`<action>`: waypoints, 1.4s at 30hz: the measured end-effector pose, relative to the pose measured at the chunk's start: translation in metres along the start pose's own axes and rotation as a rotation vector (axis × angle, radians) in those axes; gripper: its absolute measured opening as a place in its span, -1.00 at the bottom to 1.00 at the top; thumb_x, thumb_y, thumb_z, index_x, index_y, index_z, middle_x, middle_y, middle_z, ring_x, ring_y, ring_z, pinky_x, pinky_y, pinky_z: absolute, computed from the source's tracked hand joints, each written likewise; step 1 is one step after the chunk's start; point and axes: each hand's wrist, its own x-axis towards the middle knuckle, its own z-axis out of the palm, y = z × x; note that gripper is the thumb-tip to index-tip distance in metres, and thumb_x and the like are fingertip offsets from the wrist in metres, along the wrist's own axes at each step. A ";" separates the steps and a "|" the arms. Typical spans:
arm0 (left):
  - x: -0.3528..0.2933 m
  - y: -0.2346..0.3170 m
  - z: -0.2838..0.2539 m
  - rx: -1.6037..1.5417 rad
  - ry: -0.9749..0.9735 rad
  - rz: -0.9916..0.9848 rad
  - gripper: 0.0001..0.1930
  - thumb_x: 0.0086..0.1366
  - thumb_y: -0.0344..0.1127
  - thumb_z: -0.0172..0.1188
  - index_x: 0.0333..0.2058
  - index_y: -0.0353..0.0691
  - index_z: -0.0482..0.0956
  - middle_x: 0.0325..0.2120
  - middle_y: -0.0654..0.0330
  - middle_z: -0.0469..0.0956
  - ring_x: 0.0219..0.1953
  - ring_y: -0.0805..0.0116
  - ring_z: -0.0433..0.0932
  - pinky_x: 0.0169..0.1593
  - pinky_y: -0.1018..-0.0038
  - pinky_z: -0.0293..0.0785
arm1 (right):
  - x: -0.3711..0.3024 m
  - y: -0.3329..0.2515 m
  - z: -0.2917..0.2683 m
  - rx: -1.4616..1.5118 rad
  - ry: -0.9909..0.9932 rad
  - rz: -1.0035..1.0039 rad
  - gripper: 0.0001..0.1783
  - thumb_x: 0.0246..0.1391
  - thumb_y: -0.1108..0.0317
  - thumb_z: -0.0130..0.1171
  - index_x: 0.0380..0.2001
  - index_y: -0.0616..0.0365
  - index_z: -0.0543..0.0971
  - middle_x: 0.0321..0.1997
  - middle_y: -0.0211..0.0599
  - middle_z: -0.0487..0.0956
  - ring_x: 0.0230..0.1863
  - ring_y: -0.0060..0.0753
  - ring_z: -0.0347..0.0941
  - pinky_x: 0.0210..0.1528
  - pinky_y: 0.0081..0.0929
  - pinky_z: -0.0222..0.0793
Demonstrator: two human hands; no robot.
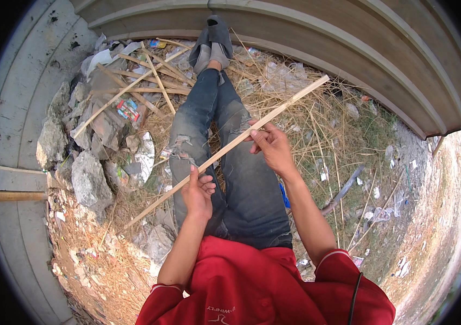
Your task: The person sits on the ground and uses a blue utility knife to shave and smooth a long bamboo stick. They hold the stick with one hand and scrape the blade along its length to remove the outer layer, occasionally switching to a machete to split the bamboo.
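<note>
A long, pale wooden strip (230, 147) slants across my thighs, its far end up to the right and its near end down to the left. My right hand (271, 148) pinches it above the middle, the thumb on top and the fingers partly hidden behind. Lower along the strip, my left hand (198, 196) is turned palm up with its fingers loosely curled. The left thumb presses at the strip's edge; how firmly that hand grips cannot be made out. Under the strip are my outstretched legs in torn dark jeans (241, 184).
Several similar strips (158, 78) lie heaped beyond my left knee, next to grey rocks (91, 181). Dry straw (317, 135) and litter cover the ground. A corrugated metal sheet (360, 49) stands past my crossed feet, and a pale panel (22, 108) rises at the left.
</note>
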 end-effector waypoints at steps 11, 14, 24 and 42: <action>0.001 0.013 0.011 0.864 -0.099 1.327 -0.70 0.40 -0.19 0.23 -0.10 -0.34 0.65 -0.42 0.08 0.68 -0.46 0.17 0.66 -0.31 0.37 0.52 | 0.003 0.010 -0.007 0.022 -0.046 0.026 -0.64 0.38 0.22 0.16 0.03 0.33 0.54 -0.30 -0.20 0.68 -0.47 -0.59 0.51 -0.35 -0.61 0.46; 0.019 0.027 0.035 1.034 -0.208 1.487 -0.65 0.34 -0.20 0.29 -0.01 -0.31 0.65 -0.39 0.06 0.65 -0.45 0.12 0.64 -0.30 0.29 0.53 | 0.003 0.012 -0.010 0.032 -0.061 0.014 -0.63 0.37 0.23 0.16 0.04 0.32 0.54 -0.28 -0.19 0.68 -0.47 -0.59 0.50 -0.34 -0.61 0.46; 0.026 0.014 0.053 1.222 -0.343 0.612 -0.62 0.38 -0.03 0.25 -0.05 -0.19 0.73 -0.33 -0.13 0.69 -0.37 0.07 0.70 -0.25 0.32 0.55 | -0.036 0.116 -0.137 -0.656 0.425 0.209 -0.59 0.20 0.16 0.33 -0.04 0.26 0.62 -0.26 -0.14 0.72 -0.33 -0.38 0.62 -0.22 -0.47 0.53; -0.027 0.041 0.046 0.911 -0.561 0.330 -0.65 0.50 -0.25 0.13 0.13 -0.31 0.60 -0.55 0.39 0.47 -0.53 0.67 0.35 -0.44 0.62 0.27 | -0.179 0.275 -0.146 -1.301 0.275 0.529 -0.53 0.06 0.25 0.28 0.08 -0.05 0.54 0.12 0.03 0.47 0.19 0.16 0.42 0.16 0.02 0.40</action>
